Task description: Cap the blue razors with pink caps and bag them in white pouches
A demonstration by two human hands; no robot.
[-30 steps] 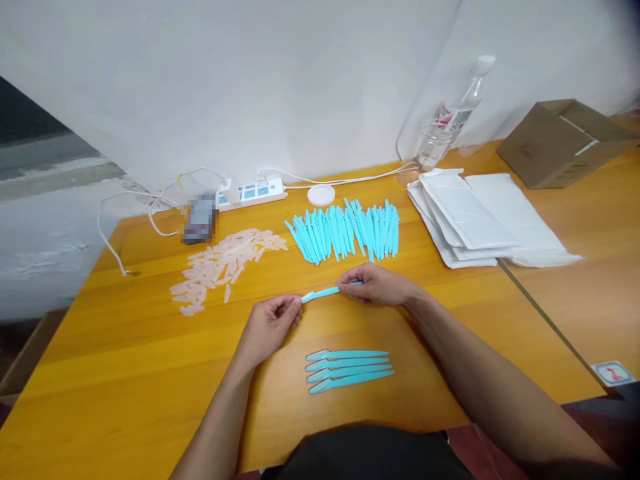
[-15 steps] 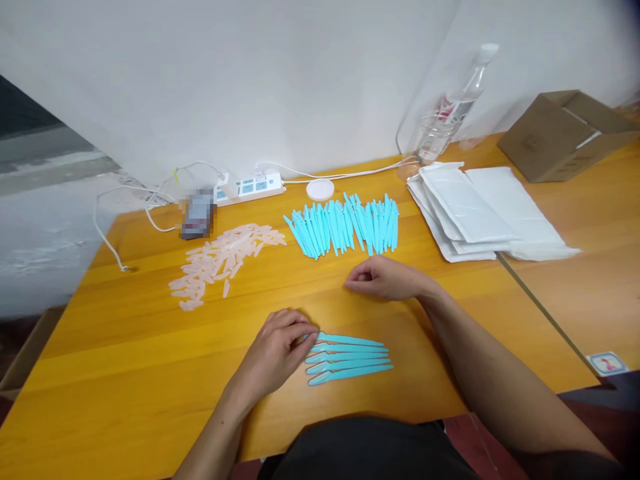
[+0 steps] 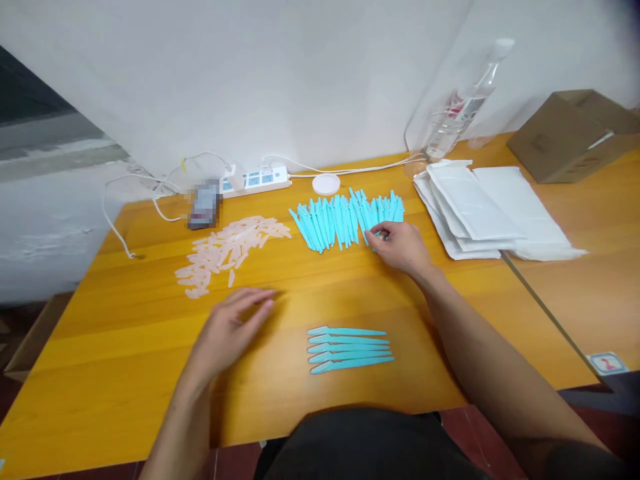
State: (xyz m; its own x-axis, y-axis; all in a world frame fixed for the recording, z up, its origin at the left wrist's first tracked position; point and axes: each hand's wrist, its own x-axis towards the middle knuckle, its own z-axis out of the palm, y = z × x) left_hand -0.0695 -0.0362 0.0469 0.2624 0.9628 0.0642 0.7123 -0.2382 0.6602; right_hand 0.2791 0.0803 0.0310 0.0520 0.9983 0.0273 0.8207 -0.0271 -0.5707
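My left hand [image 3: 233,330] hovers above the table with fingers stretched out and thumb apart, holding nothing. To its right several turquoise eyebrow razors [image 3: 350,347] lie side by side in a fanned row, narrow handles pointing right. At the near right edge of a larger bunch of turquoise razors [image 3: 330,223], my right hand [image 3: 397,245] has its thumb and fingertips drawn together. Its fingers cover part of the bunch, so whether a razor is between them is hidden. Small translucent pinkish caps [image 3: 220,257] lie scattered left of the bunch, beyond my left hand.
Along the wall are a power strip [image 3: 260,180] with white cables, a blurred dark device [image 3: 204,205], a round white lid [image 3: 326,184] and a clear plastic bottle [image 3: 460,107]. White padded mailers [image 3: 475,207] and a cardboard box [image 3: 565,140] stand at right.
My left hand has come away from the razor row and moved left, its fingers opening out. My right hand has moved forward to the razor bunch. The view has shifted slightly.
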